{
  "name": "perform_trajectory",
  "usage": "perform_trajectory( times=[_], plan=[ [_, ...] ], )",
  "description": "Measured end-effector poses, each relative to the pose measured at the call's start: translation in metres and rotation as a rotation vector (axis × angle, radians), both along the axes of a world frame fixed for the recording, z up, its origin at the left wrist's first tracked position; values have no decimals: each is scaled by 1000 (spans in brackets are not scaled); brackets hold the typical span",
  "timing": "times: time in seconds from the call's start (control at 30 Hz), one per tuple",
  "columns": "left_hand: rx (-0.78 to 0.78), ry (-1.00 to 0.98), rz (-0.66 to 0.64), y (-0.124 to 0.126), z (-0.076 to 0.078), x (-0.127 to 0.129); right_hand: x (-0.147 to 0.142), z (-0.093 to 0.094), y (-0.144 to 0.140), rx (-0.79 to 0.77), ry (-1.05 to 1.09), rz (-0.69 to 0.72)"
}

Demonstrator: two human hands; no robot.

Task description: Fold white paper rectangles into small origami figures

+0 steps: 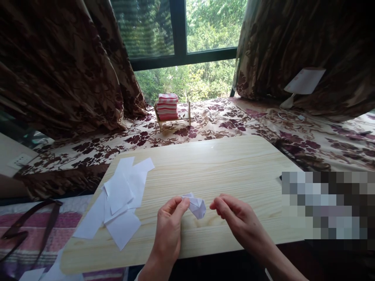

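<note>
A small folded piece of white paper (pixel 197 207), with several creased, pointed layers, is held above the table. My left hand (pixel 171 222) pinches its left end between thumb and index finger. To the right of the paper, a short gap away, is my right hand (pixel 234 214). Its fingers are curled in with the thumb against them, and nothing shows between them. Loose white paper sheets (pixel 118 193) lie overlapping on the left side of the table.
The light wooden table (pixel 211 164) has rounded corners. Behind it, a small wooden rack (pixel 172 121) carries folded red-and-white striped cloths (pixel 167 107) on a flowered cover. A white lamp (pixel 304 82) stands far right. More paper (pixel 55 269) lies below the table's left edge.
</note>
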State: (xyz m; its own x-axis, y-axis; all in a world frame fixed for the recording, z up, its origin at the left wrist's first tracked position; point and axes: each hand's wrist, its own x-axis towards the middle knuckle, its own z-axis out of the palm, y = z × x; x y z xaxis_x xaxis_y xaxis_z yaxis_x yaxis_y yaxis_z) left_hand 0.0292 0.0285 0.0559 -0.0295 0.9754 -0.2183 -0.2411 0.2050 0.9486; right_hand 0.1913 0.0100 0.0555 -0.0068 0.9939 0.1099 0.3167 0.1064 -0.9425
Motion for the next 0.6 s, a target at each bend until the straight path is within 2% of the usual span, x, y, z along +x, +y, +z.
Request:
perform_trajectory(
  times=[0.13, 0.2, 0.3, 0.4, 0.5, 0.6],
  plan=[
    [-35, -44, 62, -1, -4, 2, -6, 1, -5, -49, -7, 19],
    [-43, -51, 59, 0, -4, 2, -8, 3, -7, -22, -20, 17],
    [-49, -42, 44, 3, -5, 1, -5, 6, -8, 171, -54, 21],
    [-47, -22, 10, 7, -6, -1, 2, 7, -8, 395, -149, 125],
    [-39, 8, -43, 10, -5, 0, 6, 8, -8, 474, -306, 189],
    [-24, 54, -105, 14, 0, 3, 8, 10, -9, 475, -351, 211]
  ],
)
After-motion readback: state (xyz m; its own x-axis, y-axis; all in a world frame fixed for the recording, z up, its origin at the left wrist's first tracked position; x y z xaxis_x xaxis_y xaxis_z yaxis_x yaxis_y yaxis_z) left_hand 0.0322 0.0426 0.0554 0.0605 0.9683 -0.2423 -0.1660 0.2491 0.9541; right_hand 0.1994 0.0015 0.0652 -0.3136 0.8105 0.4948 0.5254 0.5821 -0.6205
